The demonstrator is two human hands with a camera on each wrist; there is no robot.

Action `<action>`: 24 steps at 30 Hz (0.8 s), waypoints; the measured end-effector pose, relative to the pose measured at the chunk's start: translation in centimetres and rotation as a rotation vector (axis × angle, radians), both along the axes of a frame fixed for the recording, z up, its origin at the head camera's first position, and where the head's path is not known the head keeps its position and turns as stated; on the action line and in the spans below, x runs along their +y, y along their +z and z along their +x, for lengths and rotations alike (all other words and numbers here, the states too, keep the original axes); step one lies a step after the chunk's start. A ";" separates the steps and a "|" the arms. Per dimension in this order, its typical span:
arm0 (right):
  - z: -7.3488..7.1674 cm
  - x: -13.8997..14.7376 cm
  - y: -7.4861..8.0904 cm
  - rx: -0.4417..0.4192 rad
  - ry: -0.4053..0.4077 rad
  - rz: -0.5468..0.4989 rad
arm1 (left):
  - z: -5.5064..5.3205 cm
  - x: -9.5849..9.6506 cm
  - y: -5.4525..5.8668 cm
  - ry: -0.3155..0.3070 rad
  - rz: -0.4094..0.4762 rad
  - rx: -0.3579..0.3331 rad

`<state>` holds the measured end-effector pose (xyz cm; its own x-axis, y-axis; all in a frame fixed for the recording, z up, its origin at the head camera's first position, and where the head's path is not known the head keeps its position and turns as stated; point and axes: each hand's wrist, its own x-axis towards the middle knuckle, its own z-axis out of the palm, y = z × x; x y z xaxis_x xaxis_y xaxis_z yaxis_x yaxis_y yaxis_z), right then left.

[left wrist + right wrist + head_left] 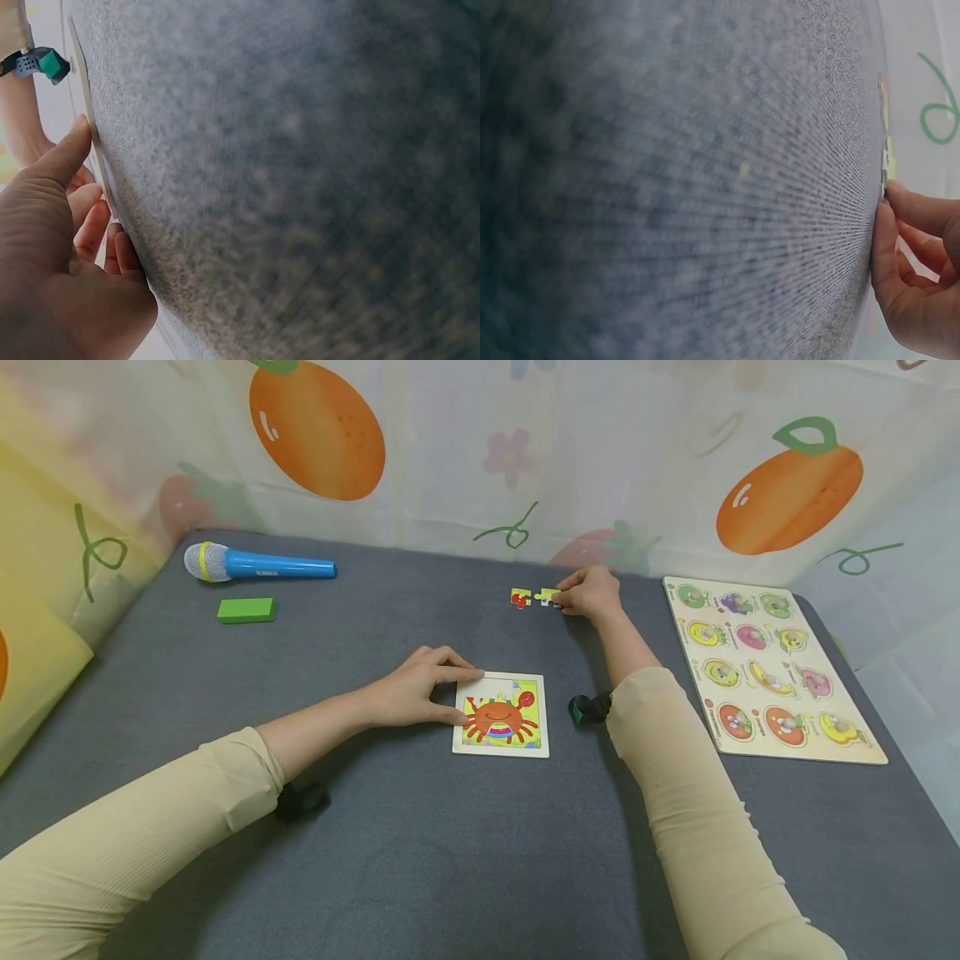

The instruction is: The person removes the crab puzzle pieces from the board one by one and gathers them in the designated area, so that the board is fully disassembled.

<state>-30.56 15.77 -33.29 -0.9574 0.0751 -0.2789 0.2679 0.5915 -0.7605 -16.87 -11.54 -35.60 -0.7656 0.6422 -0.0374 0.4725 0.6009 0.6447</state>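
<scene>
A square crab puzzle [500,720] in a pale wooden frame lies mid-table, with an unfilled patch near its top edge. My left hand [420,689] grips the frame's left side, thumb low on the edge and a finger at the upper left corner. In the left wrist view, the frame shows edge-on beside the thumb [67,150]. Farther back, my right hand [590,593] pinches a yellow and white puzzle piece [547,597] between thumb and finger, low over the table. Another puzzle piece [520,598], yellow and red, lies just left of it.
A wooden fruit board [772,668] lies at the right. At the back left are a blue toy microphone [262,563] and a green block [246,610]. A printed curtain [435,452] hangs along the table's back edge.
</scene>
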 end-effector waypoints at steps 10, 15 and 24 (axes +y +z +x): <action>-0.2 0.0 -0.3 0.032 0.052 0.072 | 0.0 0.0 0.0 0.001 -0.003 -0.001; -0.4 -0.1 -0.4 0.050 0.085 0.126 | 0.0 0.0 -0.1 0.006 -0.003 -0.001; -0.4 -0.1 -0.3 0.086 0.089 0.202 | 0.0 0.0 0.0 0.004 -0.013 0.000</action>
